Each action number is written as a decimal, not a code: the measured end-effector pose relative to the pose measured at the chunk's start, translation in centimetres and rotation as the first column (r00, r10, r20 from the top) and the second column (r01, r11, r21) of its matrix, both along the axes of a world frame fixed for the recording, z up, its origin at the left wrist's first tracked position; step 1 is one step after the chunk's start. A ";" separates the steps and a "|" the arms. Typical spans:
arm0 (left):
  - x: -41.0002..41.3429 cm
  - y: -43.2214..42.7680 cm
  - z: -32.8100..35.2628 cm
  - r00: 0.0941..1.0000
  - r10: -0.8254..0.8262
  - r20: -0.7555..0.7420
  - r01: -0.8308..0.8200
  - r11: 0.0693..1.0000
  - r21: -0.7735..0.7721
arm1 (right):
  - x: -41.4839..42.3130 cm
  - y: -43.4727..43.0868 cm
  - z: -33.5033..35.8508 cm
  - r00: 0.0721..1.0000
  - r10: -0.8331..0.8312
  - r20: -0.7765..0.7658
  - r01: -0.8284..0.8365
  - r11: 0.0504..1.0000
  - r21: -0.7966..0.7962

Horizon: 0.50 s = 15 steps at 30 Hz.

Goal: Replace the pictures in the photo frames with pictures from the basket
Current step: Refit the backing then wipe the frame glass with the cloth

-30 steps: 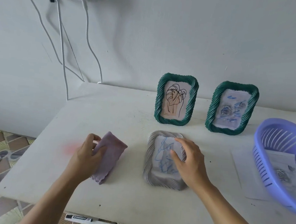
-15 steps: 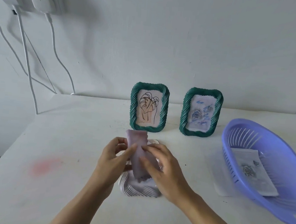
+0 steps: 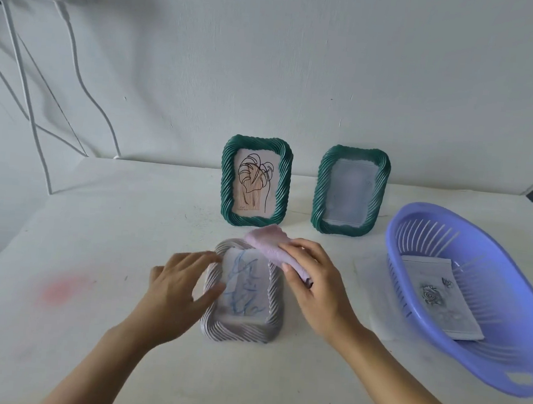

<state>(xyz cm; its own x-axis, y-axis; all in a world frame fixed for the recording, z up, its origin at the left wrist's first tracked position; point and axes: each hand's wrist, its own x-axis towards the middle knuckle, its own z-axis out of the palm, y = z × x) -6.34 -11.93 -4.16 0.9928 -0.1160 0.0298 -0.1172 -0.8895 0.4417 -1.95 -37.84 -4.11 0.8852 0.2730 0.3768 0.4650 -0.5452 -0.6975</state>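
- Head view, shapes and materials: a pale grey frame (image 3: 273,300) with a twisted, rope-like ribbed border lies flat on the white surface (image 3: 126,221). It holds a picture (image 3: 243,289) scribbled in blue.
- At 12 o'clock from it, two dark green frames with the same ribbing stand upright against the wall. The left green frame (image 3: 255,181) shows a black line drawing of a leaf. The right green frame (image 3: 351,190) shows only a washed-out, pale sheet.
- At 3 o'clock sits an oval lilac plastic basket (image 3: 424,236) with slatted walls. Inside lies a rose picture (image 3: 438,299), and a thin pale sheet (image 3: 370,277) pokes out beneath the basket.
- A faint red smudge (image 3: 61,289) marks the surface at 9 o'clock.
- Since half a second ago, the soft, fuzzy pink cloth (image 3: 268,239) has left the left grip and uncovered the blue picture.
- The left grip (image 3: 178,291) is wide, its fingers spread flat on the grey frame's 9 o'clock edge.
- The right grip (image 3: 319,285) is curled around the cloth, which rests at the frame's 1 o'clock corner.
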 end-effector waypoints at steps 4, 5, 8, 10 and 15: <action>-1.4 1.7 -2.1 0.972 -0.177 -0.152 0.193 0.977 0.095 | 0.1 -0.1 -1.7 0.991 0.116 0.059 -0.101 0.970 -0.220; -1.6 1.8 -2.2 0.969 -0.194 -0.150 0.213 0.970 0.116 | 0.0 0.0 -2.0 0.987 0.148 0.065 -0.124 0.950 -0.286; -1.6 1.9 -2.1 0.970 -0.202 -0.136 0.220 0.966 0.137 | -0.4 0.5 -2.6 0.982 0.182 0.044 -0.141 0.874 -0.466; -1.3 2.2 -2.2 0.970 -0.207 -0.127 0.224 0.963 0.148 | -0.3 0.9 -2.3 0.986 0.168 -0.018 -0.155 0.855 -0.495; -0.3 3.0 -2.2 0.959 -0.249 -0.135 0.273 0.939 0.209 | 1.4 1.8 -1.8 0.970 0.235 -0.057 -0.225 0.790 -0.570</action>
